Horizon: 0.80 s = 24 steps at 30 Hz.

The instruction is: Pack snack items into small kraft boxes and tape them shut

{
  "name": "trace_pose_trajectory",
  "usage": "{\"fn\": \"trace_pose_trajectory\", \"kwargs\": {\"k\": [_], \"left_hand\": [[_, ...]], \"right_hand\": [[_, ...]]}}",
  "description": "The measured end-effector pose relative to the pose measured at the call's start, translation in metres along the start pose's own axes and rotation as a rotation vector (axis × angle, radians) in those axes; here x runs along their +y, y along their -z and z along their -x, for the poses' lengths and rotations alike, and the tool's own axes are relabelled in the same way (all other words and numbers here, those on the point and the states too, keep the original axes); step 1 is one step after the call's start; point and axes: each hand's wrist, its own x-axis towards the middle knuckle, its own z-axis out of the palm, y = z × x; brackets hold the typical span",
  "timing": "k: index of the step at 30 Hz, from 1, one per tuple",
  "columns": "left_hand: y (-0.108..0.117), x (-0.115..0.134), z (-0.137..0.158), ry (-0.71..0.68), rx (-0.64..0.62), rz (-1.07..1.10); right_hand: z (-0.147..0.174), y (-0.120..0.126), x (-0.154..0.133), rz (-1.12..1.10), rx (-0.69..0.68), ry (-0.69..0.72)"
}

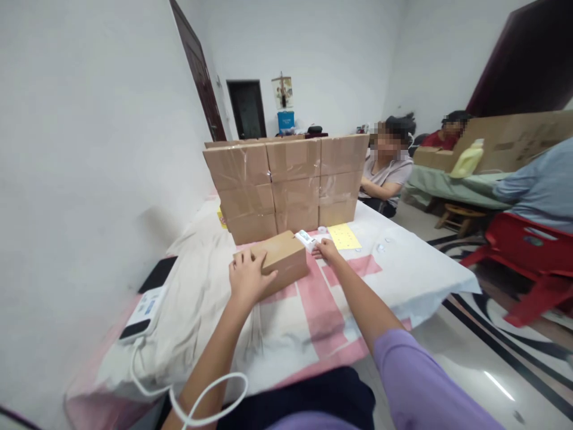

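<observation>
A closed brown cardboard box lies on the table in front of me. My left hand grips its left end, fingers spread over the top edge and thumb against the near side. At the box's right end, my right hand pinches a small flat white packet with blue-green print. The packet's far end reaches the box's top right edge; whether it touches the box I cannot tell. Just beyond lie a yellow sheet with small marks and a small roll of clear tape.
Behind the box stands a wall of taped cardboard boxes. A white power bank with a cable and a black phone-like slab lie at left. A person sits beyond the table; others sit at right near a red chair.
</observation>
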Motion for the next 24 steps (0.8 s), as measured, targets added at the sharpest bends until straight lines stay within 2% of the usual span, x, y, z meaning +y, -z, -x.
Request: {"fn": "trace_pose_trajectory", "kwargs": {"k": [4,8,14,18,21,24], "left_hand": [[-0.004,0.000,0.002,-0.004,0.002,0.026],[-0.004,-0.002,0.005,0.003,0.022,0.044],[-0.006,0.007,0.004,0.025,0.020,0.057],[-0.005,0.035,0.008,0.096,0.007,0.064],[-0.001,0.052,0.011,0.128,-0.013,0.080],[0.001,0.057,0.013,0.124,-0.031,0.098]], "right_hand": [[0.005,-0.008,-0.005,0.090,0.061,-0.042],[0.024,-0.016,-0.009,0.154,0.123,-0.010],[0.054,-0.005,-0.024,0.220,0.126,0.089],[0.064,-0.004,-0.064,0.286,0.033,0.153],[0.070,-0.016,-0.101,0.367,-0.101,0.166],[0.076,-0.033,-0.130,0.447,-0.222,0.172]]}}
